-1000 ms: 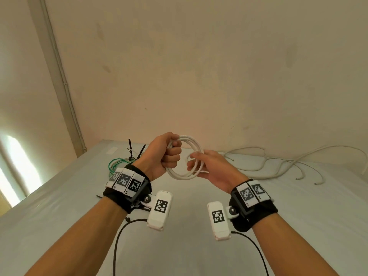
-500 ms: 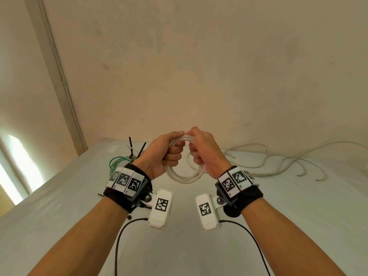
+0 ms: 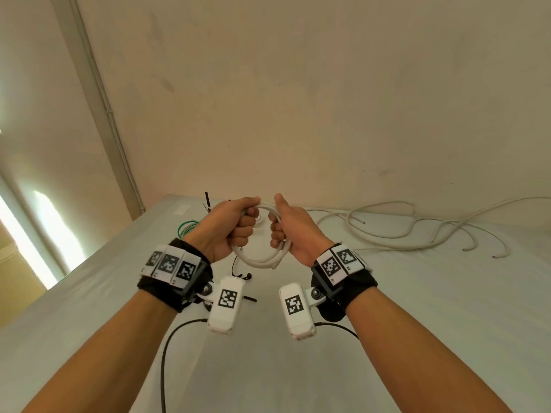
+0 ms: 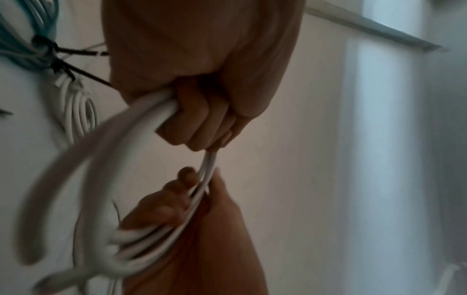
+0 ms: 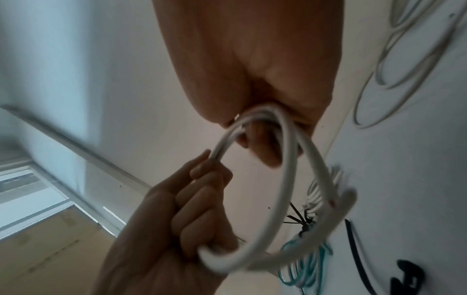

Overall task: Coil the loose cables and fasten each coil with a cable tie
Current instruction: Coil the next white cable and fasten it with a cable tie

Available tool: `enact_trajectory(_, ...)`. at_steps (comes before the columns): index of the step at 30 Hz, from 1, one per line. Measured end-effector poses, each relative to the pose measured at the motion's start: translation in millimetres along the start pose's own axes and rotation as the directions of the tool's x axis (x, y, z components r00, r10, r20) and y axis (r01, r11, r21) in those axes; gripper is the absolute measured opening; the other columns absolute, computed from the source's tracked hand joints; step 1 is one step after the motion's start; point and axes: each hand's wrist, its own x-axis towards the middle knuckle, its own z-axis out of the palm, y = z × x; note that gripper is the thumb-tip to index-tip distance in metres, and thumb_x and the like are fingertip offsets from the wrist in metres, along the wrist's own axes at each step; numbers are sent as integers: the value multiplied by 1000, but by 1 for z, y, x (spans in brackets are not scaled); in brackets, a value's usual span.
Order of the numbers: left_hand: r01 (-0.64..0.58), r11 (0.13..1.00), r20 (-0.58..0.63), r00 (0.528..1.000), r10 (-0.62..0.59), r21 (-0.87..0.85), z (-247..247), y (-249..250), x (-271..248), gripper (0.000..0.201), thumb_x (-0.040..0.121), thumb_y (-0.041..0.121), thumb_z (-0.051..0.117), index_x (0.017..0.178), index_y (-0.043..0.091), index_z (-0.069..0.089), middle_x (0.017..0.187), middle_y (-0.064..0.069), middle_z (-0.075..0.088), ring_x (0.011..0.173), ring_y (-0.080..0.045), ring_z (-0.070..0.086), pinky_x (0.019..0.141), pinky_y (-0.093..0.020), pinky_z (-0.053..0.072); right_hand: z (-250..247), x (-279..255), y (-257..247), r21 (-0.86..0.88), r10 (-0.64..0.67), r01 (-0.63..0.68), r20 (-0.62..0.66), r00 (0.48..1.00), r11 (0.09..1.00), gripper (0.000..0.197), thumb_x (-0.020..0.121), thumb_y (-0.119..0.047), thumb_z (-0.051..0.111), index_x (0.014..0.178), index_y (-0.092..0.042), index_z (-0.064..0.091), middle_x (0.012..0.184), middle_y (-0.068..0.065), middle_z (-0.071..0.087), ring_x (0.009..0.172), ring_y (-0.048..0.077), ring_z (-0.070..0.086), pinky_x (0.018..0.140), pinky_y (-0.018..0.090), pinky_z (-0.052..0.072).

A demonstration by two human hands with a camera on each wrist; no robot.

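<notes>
A white cable coil (image 3: pixel 258 259) of several loops hangs in the air above the white table (image 3: pixel 417 308). My left hand (image 3: pixel 231 226) grips its left side in a fist. My right hand (image 3: pixel 287 226) grips its right side, fingers curled round the loops and thumb raised. In the left wrist view the coil (image 4: pixel 106 189) runs from my left hand (image 4: pixel 202 111) down into my right hand (image 4: pixel 171 203). The right wrist view shows the coil (image 5: pixel 285 189) between my right hand (image 5: pixel 260 123) and left hand (image 5: pixel 192 215). One cut end (image 3: pixel 275 266) pokes out at the coil's bottom.
Loose white cables (image 3: pixel 402 231) sprawl along the wall at the back right. A green coil (image 3: pixel 186 227) and a white coil (image 5: pixel 321 191), bound with black cable ties (image 3: pixel 207 201), lie at the back left. Thin black items (image 3: pixel 241 275) lie under my hands.
My right hand has swung from the coil's front-right up to its top and then closed round its right side. The left hand kept its grip. The view tilted slightly.
</notes>
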Motion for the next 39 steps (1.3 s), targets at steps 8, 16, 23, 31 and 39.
enact_trajectory(8,147,989,-132,981,-144,15,-70,8,-11,40,107,28,47,68,21,39,47,9,23,32,-5,18,28,-17,14,11,21,44,-778,173,68,223,959,625,21,100,-24,66,113,-9,71,98,6,69,88,20,69,84,35,62)
enact_trajectory(16,145,989,-159,977,-142,2,-78,6,-11,41,107,29,48,67,21,39,48,9,24,33,-5,18,30,-17,13,35,29,61,-923,108,249,291,951,294,20,89,-23,80,107,-15,75,114,8,68,101,25,65,80,31,50)
enact_trajectory(23,95,986,-161,984,-72,136,-54,14,4,39,107,29,49,69,19,44,51,8,27,36,-7,19,30,-19,17,-10,33,27,-650,-275,189,-31,961,736,11,90,-24,80,94,-14,77,96,1,74,85,12,64,80,26,47)
enact_trajectory(31,-15,979,-54,998,27,203,12,12,17,39,101,43,54,74,16,49,55,6,27,43,-12,20,38,-23,20,-34,-19,-7,-285,-435,423,21,900,860,7,91,-13,79,96,-8,79,83,8,76,73,13,68,68,24,55)
enact_trajectory(39,-209,941,118,976,183,266,48,-4,15,45,102,36,61,60,23,70,59,3,23,50,-12,18,46,-26,17,-58,-26,8,-530,-550,459,-16,835,713,7,86,-21,83,93,-21,84,84,-4,74,72,0,60,70,12,42)
